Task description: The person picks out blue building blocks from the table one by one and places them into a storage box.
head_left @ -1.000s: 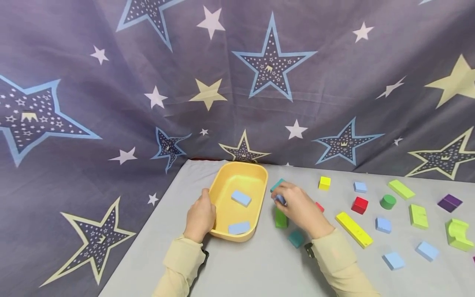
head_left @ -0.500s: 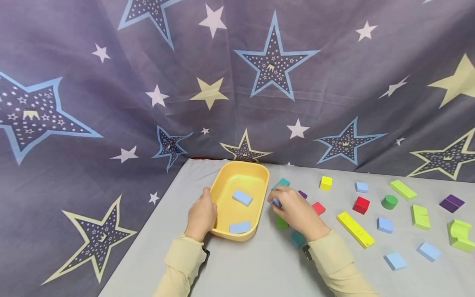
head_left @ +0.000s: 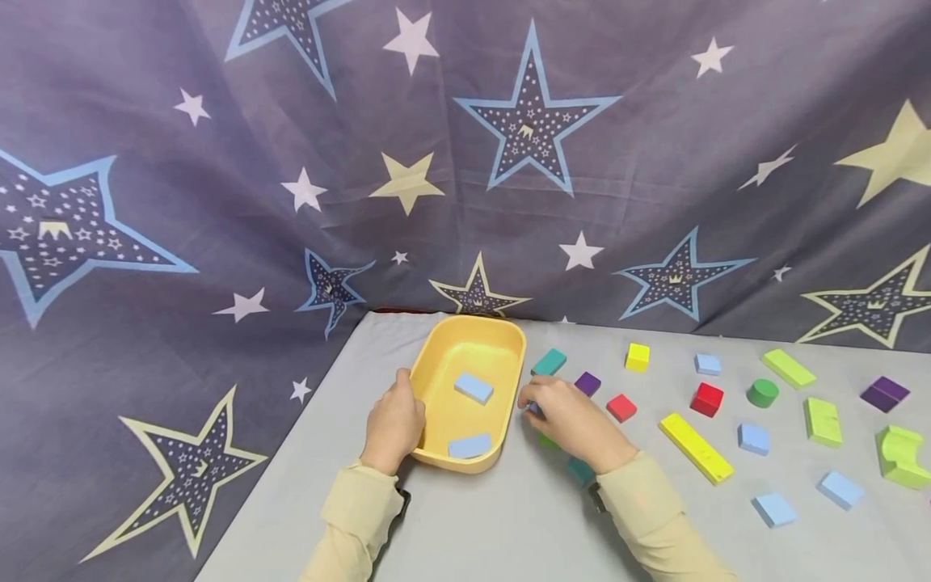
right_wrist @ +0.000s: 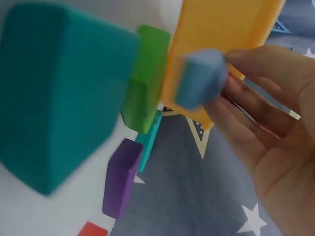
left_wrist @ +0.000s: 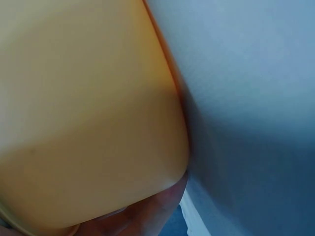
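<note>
1. Well, the left hand (head_left: 394, 422) gripped the near part of the left wall of the yellow tray (head_left: 476, 352), which stood upright on the grey cloth (head_left: 465, 525).
2. Inside the tray lay two light blue blocks: the upper block (head_left: 474, 388) near the middle and the lower block (head_left: 469, 445) by the near end, apart from each other.
3. The right hand (head_left: 570, 416) pinched a small blue block (right_wrist: 203, 78) between thumb and fingers, just outside the tray's right wall (the right wrist view showed it blurred, the head view mostly hidden).
4. Around that hand sat a teal block (head_left: 549, 362) beyond it, a purple block (head_left: 587, 384) and a red block (head_left: 621, 407) to its right, a green block (right_wrist: 147, 73) partly covered by it, and another teal block (head_left: 580, 471) below the wrist.
5. Farther right, a yellow cube (head_left: 637, 356), a long yellow block (head_left: 696, 447), a red cube (head_left: 706, 399), a green cylinder (head_left: 762, 393) and a curved lime block (head_left: 902, 457) lay scattered among other coloured pieces.
6. A dark curtain (head_left: 436, 105) printed with stars hung behind the cloth.
</note>
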The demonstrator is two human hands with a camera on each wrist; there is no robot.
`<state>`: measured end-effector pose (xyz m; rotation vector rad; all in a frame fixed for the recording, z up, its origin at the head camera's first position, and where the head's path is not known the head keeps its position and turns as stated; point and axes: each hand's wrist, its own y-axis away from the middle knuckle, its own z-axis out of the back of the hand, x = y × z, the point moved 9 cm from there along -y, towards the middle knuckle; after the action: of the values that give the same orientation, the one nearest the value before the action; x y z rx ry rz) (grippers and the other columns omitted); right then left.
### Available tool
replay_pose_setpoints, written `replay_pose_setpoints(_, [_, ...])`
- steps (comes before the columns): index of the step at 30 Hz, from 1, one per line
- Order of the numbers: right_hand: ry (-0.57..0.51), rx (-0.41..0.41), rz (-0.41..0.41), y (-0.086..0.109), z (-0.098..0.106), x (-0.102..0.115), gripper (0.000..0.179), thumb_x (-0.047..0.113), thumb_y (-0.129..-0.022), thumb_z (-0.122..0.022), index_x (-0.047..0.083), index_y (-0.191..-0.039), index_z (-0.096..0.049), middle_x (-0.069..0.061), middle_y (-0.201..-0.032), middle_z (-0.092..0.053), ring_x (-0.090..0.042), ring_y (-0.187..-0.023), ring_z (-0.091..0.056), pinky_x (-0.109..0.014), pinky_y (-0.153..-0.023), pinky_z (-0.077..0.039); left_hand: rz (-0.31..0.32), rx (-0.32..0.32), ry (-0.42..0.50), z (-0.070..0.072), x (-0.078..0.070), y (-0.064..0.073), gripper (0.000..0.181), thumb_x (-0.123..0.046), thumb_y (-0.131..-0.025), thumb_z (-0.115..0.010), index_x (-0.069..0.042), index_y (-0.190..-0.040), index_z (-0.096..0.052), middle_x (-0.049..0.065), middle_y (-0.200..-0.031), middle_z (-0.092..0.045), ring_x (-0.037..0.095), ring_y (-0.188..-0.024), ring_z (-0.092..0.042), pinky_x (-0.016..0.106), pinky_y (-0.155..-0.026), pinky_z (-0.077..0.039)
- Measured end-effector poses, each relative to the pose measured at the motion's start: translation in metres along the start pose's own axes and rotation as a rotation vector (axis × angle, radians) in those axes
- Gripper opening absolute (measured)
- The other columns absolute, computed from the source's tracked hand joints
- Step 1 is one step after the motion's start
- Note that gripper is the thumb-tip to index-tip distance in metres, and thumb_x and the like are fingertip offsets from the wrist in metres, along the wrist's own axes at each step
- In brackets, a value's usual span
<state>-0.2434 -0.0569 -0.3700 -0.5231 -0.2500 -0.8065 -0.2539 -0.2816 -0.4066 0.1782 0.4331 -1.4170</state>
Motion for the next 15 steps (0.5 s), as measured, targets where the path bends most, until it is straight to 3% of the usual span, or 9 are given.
replay_pose_setpoints(6, [-0.008, 0.032, 0.067, 0.001, -0.017, 0.010, 0.013, -0.006, -0.081, -0.074, 0.005, -0.087, -0.074, -0.004, -0.083, -0.069, -0.016, -0.079, -0.066, -0.029, -0.073, -0.056, 0.011, 0.002, 0.005, -0.001, 0.002, 0.002, 0.047, -0.007, -0.093, -0.051, 0.005, -0.138, -0.042, 0.023, -0.104, -0.067, 0.041, -0.083, -0.068, 0.053, -0.071, -0.053])
replay_pose_setpoints(15, [0.050, 0.026, 0.042, 0.003, -0.017, 0.002, 0.013, -0.004, -0.079, -0.076, 0.007, -0.086, -0.073, -0.002, -0.081, -0.064, -0.014, -0.075, -0.061, -0.028, -0.069, -0.053, -0.013, -0.006, 0.013, 0.000, -0.001, 0.000, 0.050, -0.008, -0.093, -0.054, 0.005, -0.139, -0.040, 0.024, -0.105, -0.067, 0.041, -0.084, -0.068, 0.053, -0.071, -0.053])
